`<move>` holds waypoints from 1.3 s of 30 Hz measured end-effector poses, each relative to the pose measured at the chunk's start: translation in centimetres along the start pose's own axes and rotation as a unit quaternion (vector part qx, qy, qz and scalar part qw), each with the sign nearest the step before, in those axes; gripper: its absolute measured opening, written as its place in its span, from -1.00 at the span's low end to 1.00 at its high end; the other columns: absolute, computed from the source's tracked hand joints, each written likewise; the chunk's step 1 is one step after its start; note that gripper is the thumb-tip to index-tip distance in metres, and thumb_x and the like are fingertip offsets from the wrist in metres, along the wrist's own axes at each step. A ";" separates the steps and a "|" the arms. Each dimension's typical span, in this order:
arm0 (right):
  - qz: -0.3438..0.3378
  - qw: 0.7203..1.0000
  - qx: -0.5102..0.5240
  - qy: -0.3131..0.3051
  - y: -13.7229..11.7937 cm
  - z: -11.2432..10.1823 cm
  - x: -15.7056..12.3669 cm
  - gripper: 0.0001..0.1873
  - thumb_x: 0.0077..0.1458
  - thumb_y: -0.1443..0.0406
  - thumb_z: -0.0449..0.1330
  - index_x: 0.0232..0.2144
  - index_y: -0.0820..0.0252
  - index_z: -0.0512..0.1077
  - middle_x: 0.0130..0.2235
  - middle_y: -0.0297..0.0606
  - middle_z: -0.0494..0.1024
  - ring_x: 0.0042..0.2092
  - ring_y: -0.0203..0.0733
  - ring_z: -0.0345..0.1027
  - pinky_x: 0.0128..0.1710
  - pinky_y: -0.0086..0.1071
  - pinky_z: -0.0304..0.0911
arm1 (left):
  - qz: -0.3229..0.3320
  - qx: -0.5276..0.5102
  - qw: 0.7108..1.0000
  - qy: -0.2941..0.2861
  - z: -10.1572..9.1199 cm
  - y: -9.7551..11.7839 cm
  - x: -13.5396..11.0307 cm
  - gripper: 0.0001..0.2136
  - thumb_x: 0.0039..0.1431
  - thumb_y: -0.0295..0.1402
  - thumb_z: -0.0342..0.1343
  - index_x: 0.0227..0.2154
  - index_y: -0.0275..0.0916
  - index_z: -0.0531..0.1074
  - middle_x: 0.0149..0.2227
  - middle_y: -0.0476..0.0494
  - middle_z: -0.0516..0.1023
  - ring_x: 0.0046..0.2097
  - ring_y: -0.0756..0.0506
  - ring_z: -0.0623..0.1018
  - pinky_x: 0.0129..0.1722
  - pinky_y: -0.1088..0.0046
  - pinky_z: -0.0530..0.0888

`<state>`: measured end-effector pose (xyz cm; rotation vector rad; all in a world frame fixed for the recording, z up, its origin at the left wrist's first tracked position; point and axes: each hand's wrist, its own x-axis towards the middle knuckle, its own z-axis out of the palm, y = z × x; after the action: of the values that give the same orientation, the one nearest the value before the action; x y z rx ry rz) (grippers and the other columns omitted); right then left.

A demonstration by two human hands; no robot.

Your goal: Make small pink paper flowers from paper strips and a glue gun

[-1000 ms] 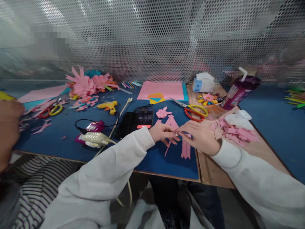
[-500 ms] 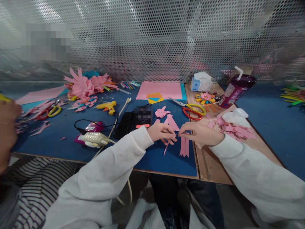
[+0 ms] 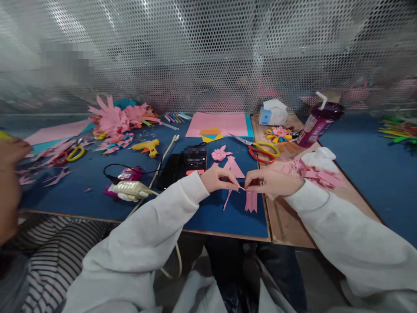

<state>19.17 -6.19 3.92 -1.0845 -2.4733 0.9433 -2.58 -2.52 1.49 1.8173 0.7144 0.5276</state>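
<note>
My left hand (image 3: 217, 178) and right hand (image 3: 269, 181) pinch a thin pink twist (image 3: 241, 188) above the bench (image 3: 205, 224), one pink flower (image 3: 219, 153) already formed, the notched strips (image 3: 250, 202) below lying flat, unshaped.

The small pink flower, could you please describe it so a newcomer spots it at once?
On the blue table, look between the lit phone and the scissors at its right. There lies the small pink flower. Unlike the flat pink pieces just in front of it, its petals circle a centre.
</note>
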 end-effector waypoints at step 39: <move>0.145 0.819 0.488 0.264 -2.2 4.3 1.7 -0.67 -0.16 0.11 0.30 -0.44 0.21 0.34 -0.71 -0.62 0.06 -0.70 -0.51 -0.14 -0.72 -0.50 -0.22 | -0.043 -0.069 0.985 0.152 0.2 1.0 0.5 -0.78 -0.21 -0.31 0.31 -0.53 -0.32 0.44 -0.53 -0.03 0.50 -0.49 0.04 0.43 -0.48 0.51 0.39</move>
<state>14.70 -7.99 2.14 -1.0979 -1.1019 1.4801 -1.86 -2.59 2.32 1.5865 0.9354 0.7881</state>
